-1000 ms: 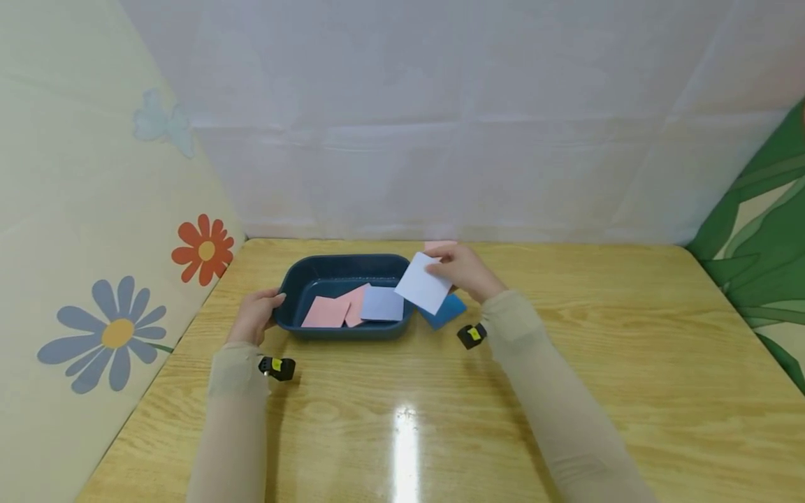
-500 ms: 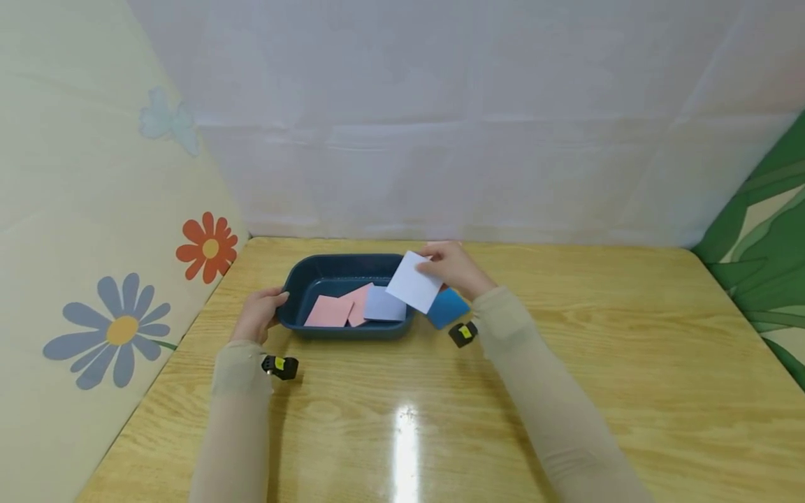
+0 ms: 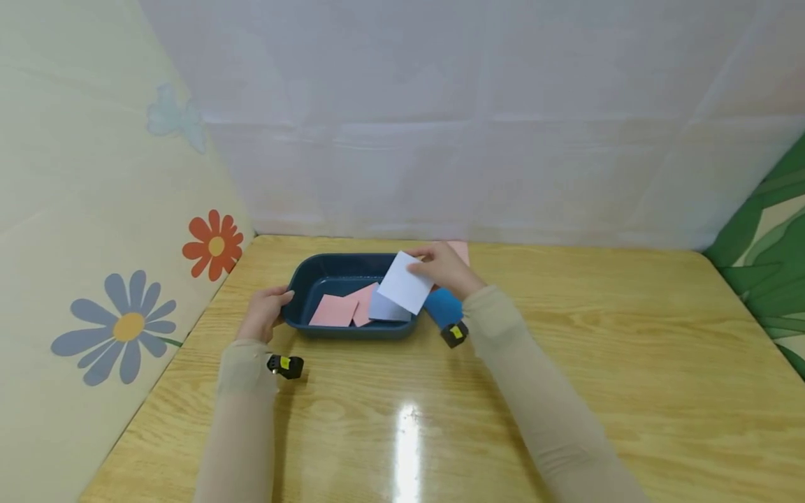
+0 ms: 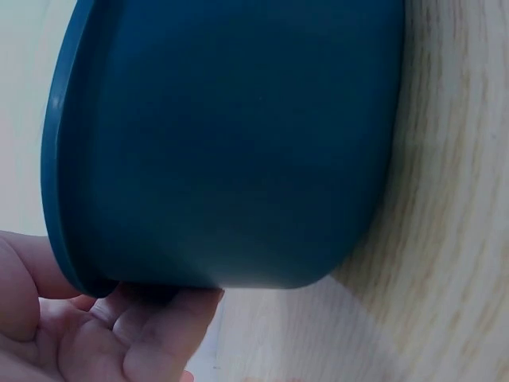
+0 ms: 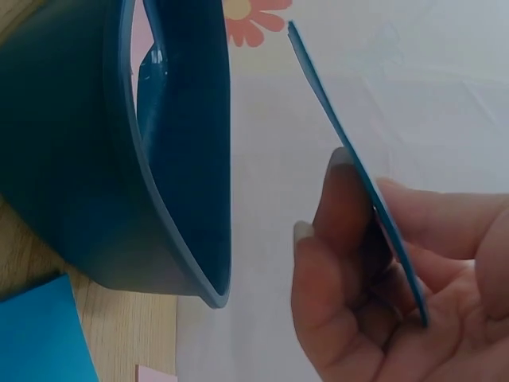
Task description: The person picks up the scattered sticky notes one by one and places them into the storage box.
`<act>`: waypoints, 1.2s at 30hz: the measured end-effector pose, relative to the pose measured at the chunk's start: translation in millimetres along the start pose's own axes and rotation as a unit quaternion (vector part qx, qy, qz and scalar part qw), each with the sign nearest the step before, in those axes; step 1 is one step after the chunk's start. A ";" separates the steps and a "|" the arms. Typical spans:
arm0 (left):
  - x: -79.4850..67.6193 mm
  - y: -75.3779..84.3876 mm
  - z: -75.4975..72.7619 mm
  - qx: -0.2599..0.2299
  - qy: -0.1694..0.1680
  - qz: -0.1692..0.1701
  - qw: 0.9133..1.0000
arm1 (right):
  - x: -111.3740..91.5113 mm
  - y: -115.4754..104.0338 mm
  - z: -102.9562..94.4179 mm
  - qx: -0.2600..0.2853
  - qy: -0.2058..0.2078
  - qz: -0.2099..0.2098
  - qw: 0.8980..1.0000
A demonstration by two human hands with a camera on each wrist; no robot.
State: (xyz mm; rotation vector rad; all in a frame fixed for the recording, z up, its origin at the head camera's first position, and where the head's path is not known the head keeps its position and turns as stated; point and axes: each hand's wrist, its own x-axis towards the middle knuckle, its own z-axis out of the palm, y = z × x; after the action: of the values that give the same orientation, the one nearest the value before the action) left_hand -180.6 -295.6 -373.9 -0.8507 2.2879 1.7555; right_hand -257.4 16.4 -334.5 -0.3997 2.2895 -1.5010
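A dark blue oval basin (image 3: 352,333) stands on the table. My left hand (image 3: 260,314) grips its left end, thumb at the rim and fingers beneath it in the left wrist view. Between thumb and fingers my right hand (image 3: 448,271) pinches a square piece of paper (image 3: 404,283), tilted above the basin's right end. It looks pale in the head view; the right wrist view shows this paper (image 5: 350,151) nearly edge-on and blue. Inside the basin lie pink paper squares (image 3: 333,311) and a pale blue square (image 3: 383,307), partly covered by the held paper.
Right of the basin, a bright blue paper square (image 3: 444,305) lies on the wooden table (image 3: 566,335). A pink square (image 3: 462,250) at the back edge is partly behind my right hand. A pale cloth (image 3: 472,140) hangs behind.
My right hand has moved left with the paper, from beside the basin's right rim to over its right end. My left hand keeps its grip; the head view has shifted slightly.
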 end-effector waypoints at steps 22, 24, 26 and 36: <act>1.7 0.3 0.2 0.001 -0.003 0.005 1.000 | 20.7 -8.8 24.7 0.019 -0.036 0.042 0.998; 1.8 0.2 0.2 0.001 -0.003 0.005 1.000 | 23.1 -8.4 27.6 0.019 -0.041 0.047 0.998; 1.5 0.6 0.5 0.001 -0.002 0.003 1.000 | 24.4 -8.4 29.8 0.012 -0.044 0.053 0.998; 0.3 1.7 0.9 0.002 0.000 -0.003 1.000 | 25.0 -10.7 39.6 -0.015 -0.059 0.085 0.995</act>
State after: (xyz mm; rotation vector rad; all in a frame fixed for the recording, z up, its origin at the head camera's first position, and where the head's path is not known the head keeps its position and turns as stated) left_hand -181.9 -294.6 -372.9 -0.8564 2.2850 1.7469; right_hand -261.3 -30.8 -342.8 -0.2856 2.1962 -1.3263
